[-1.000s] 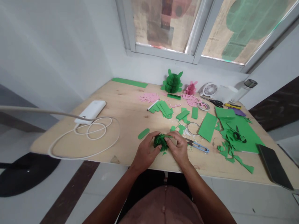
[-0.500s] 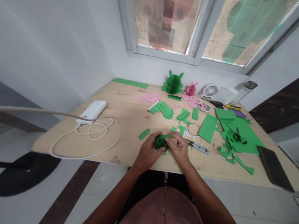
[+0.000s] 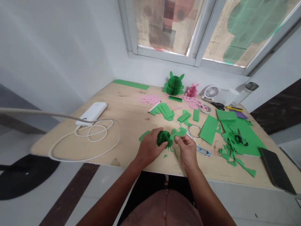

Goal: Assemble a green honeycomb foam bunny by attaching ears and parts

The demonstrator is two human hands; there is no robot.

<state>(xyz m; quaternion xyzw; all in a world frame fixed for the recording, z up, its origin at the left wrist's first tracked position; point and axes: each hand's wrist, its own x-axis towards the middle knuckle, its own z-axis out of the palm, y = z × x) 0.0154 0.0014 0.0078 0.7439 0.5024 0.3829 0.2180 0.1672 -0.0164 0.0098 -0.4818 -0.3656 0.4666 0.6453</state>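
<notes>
Left hand (image 3: 149, 147) grip closed around the dark green folded paper ball (image 3: 164, 138); right hand (image 3: 187, 148) pinches a light green cut-out (image 3: 178, 133) just beside it. Thin layers may tear or spring apart if squeezed unevenly. Beyond the grip, paper scraps (image 3: 231, 157) litter the wooden desk (image 3: 131, 117) below a window (image 3: 199, 28)

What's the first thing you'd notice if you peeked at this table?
Two bare hands at the near edge of the wooden table: the left hand grips a dark green paper ball, and the right hand pinches a flat green paper cutout beside it. Green paper scraps litter the right side. At the back, under the window, stand a finished green paper figure and a smaller pink one.
</notes>
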